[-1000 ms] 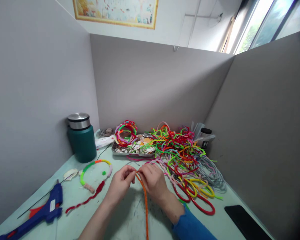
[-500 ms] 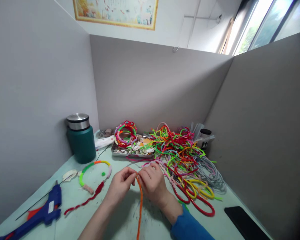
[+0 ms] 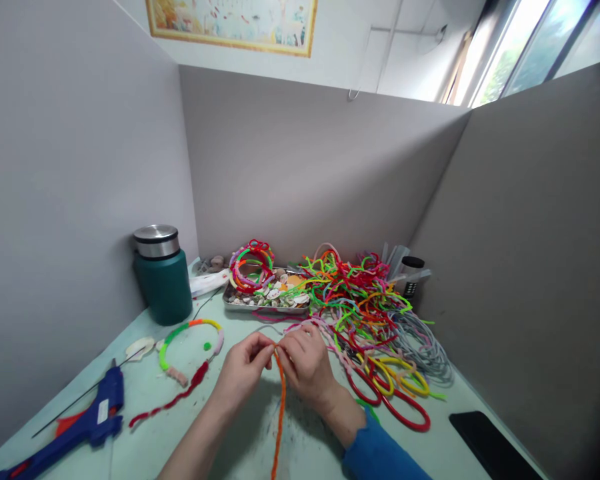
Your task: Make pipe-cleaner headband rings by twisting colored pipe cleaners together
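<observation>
My left hand (image 3: pixel 243 372) and my right hand (image 3: pixel 307 365) meet over the pale green table (image 3: pixel 130 393), both pinched on the top end of an orange pipe cleaner (image 3: pixel 279 413). The pipe cleaner hangs down toward me between my wrists. A large heap of many-coloured pipe cleaners (image 3: pixel 365 307) lies just behind and to the right of my right hand.
A green flask (image 3: pixel 163 275) stands at the back left. A metal tray of shells (image 3: pixel 267 300) holds wrapped rings. A multicoloured hoop (image 3: pixel 190 333) and a red twisted strand (image 3: pixel 170 400) lie left. A blue glue gun (image 3: pixel 75 427) and a black phone (image 3: pixel 490 447) sit near the front corners.
The hanging end of the orange pipe cleaner has swung from right of centre to the left. My hands have stayed pinched together in nearly the same place.
</observation>
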Demonstrator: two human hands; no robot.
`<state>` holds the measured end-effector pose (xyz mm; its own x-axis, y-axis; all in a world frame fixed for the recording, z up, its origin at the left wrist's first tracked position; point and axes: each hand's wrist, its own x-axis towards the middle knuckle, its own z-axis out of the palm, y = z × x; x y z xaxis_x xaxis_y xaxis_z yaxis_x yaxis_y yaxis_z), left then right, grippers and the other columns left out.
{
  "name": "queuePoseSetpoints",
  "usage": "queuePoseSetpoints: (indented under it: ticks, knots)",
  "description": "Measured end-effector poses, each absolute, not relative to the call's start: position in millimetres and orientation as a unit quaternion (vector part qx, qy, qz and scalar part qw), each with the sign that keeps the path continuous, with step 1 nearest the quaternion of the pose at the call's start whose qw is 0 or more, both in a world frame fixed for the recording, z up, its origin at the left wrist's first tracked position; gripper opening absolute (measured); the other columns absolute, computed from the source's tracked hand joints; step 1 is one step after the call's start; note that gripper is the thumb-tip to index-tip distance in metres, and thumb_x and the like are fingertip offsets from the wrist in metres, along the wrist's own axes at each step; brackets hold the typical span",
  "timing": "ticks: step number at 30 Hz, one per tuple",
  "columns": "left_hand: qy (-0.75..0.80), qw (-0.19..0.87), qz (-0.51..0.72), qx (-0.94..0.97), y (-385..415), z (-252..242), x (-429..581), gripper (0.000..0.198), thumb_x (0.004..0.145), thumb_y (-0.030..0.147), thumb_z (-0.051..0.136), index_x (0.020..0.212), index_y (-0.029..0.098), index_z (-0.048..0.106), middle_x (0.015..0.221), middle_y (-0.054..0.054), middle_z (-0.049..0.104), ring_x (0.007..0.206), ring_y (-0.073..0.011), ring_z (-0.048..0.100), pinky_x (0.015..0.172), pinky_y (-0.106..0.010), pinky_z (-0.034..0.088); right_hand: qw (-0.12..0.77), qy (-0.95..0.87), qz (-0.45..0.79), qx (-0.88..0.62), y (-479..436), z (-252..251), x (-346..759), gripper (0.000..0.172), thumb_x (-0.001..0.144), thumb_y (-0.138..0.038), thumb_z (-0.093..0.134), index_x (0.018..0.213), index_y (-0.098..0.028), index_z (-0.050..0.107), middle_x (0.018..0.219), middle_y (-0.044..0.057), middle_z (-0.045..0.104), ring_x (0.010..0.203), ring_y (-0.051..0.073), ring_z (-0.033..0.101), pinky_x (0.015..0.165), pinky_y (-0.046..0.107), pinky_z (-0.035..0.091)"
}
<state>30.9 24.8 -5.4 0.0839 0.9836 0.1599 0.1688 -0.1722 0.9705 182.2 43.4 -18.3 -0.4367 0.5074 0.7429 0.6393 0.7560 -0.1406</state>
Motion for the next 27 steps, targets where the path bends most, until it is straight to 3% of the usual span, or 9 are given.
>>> queuePoseSetpoints:
  ticks: [10, 14, 17, 20, 27]
  knots:
    - [0.503, 0.361, 0.488, 0.615, 24.2, -8.9, 33.1, 0.019, 0.079, 0.035, 0.051, 0.082, 0.018, 0.061, 0.060, 0.002, 0.054, 0.058, -0.0138, 0.050, 0.054, -0.022, 0.037, 0.438, -0.690, 0.406, -0.410, 48.5, -11.0, 176.1, 0.026, 0.083, -0.033, 0.052, 0.067, -0.014, 0.059, 0.059, -0.001, 0.054, 0.057, 0.010, 0.048, 0.053, 0.021, 0.036]
    - [0.504, 0.378, 0.505, 0.590, 25.0, -8.1, 32.8, 0.023, 0.078, 0.036, 0.054, 0.086, 0.016, 0.062, 0.061, 0.001, 0.057, 0.059, -0.0141, 0.052, 0.055, -0.022, 0.039, 0.410, -0.666, 0.484, -0.393, 49.2, -6.6, 179.2, 0.033, 0.083, -0.040, 0.051, 0.069, -0.013, 0.061, 0.064, 0.001, 0.058, 0.058, 0.011, 0.051, 0.054, 0.021, 0.038]
    - [0.492, 0.408, 0.516, 0.570, 26.7, -8.5, 31.9, 0.025, 0.076, 0.037, 0.056, 0.087, 0.015, 0.062, 0.070, -0.002, 0.063, 0.065, -0.0153, 0.056, 0.060, -0.024, 0.042, 0.354, -0.646, 0.567, -0.369, 46.1, -2.4, 179.7, 0.028, 0.076, -0.040, 0.059, 0.070, -0.013, 0.060, 0.061, 0.001, 0.059, 0.053, 0.010, 0.050, 0.053, 0.021, 0.039]
    - [0.492, 0.416, 0.511, 0.570, 27.6, -8.8, 31.7, 0.028, 0.073, 0.037, 0.060, 0.089, 0.015, 0.064, 0.076, -0.004, 0.066, 0.069, -0.0167, 0.058, 0.063, -0.025, 0.044, 0.350, -0.623, 0.594, -0.368, 43.7, -0.3, 179.2, 0.025, 0.072, -0.037, 0.062, 0.065, -0.014, 0.055, 0.054, -0.002, 0.054, 0.048, 0.008, 0.047, 0.049, 0.020, 0.037]
    - [0.513, 0.376, 0.509, 0.580, 23.3, -1.7, 32.5, 0.025, 0.073, 0.040, 0.059, 0.073, 0.016, 0.066, 0.060, 0.000, 0.059, 0.058, -0.0134, 0.050, 0.054, -0.022, 0.038, 0.342, -0.645, 0.582, -0.358, 45.3, 2.2, 184.3, 0.021, 0.076, -0.032, 0.057, 0.063, -0.015, 0.054, 0.050, -0.004, 0.050, 0.044, 0.007, 0.043, 0.047, 0.019, 0.035]
